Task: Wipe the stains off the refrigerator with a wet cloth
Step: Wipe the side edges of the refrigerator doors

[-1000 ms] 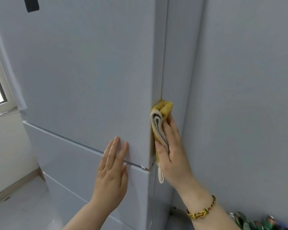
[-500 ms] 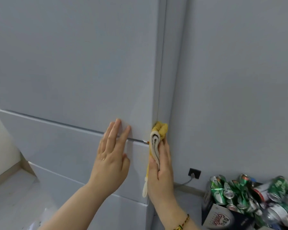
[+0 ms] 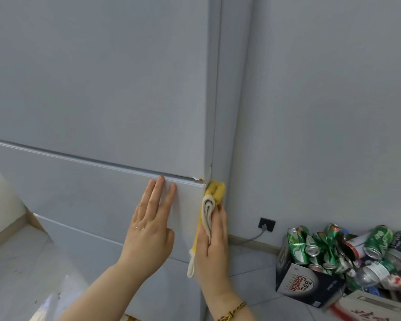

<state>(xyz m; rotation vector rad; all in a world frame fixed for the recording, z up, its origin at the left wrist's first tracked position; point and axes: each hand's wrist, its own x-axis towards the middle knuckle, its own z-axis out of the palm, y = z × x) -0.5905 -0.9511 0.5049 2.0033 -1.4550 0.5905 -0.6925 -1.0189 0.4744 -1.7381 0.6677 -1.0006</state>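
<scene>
**What stands on your floor**

The pale tiled floor holds the big grey fridge on your left. Over on the right, by the wall, a dark box stands on the tiles, piled high with squashed green cans. A lighter box sits just beside it, nearer to you.

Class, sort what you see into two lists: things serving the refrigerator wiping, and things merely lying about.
In use: refrigerator, yellow cloth, right hand pressing it, left hand flat on the door.
Lying about: crushed cans, cardboard box, wall socket.
</scene>
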